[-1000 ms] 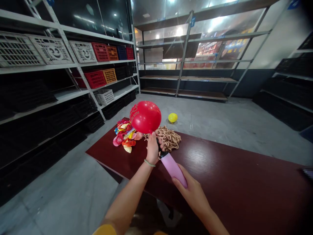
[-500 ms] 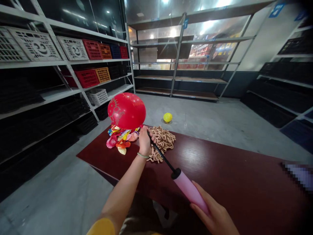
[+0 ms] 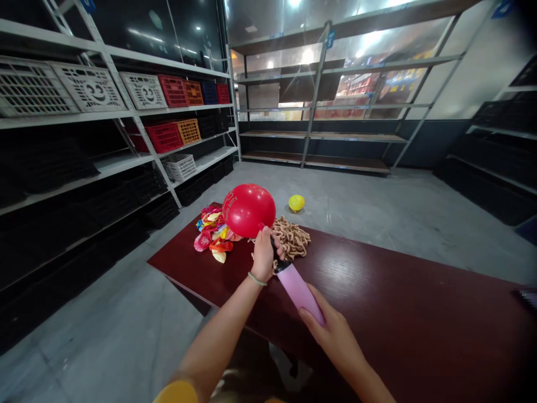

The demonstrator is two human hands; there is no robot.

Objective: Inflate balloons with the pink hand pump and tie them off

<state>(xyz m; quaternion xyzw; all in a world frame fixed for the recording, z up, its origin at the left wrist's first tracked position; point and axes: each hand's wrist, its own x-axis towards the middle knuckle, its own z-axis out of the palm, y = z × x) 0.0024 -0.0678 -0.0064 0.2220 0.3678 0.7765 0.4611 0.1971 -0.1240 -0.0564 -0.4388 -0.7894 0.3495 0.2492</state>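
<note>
My left hand (image 3: 264,254) is closed around the black end of a pink balloon pump (image 3: 298,291), pinching the neck of an inflated red balloon (image 3: 249,211) there. Printed lettering and a drawing show on the balloon's left side. My right hand (image 3: 329,324) wraps the pump's pink barrel from the lower right. The barrel's black collar sits close against my left hand, so little of the rod shows. Fingers hide the nozzle. Behind the left hand lies a heap of tan, curly strands (image 3: 293,238). Uninflated balloons (image 3: 212,235) in mixed colours are piled to the left, partly behind the red balloon.
Everything lies on a dark red-brown table (image 3: 377,296). Beyond it, a yellow balloon (image 3: 296,203) rests on the grey floor. Shelves with plastic crates (image 3: 145,90) line the left, and a metal rack (image 3: 316,112) stands at the back. A blurred object (image 3: 526,298) is at the table's right edge.
The pump's long black rod has slid into the barrel as my right hand moved up toward my left. The red balloon has shifted right and down and looks smaller. The view has turned slightly left.
</note>
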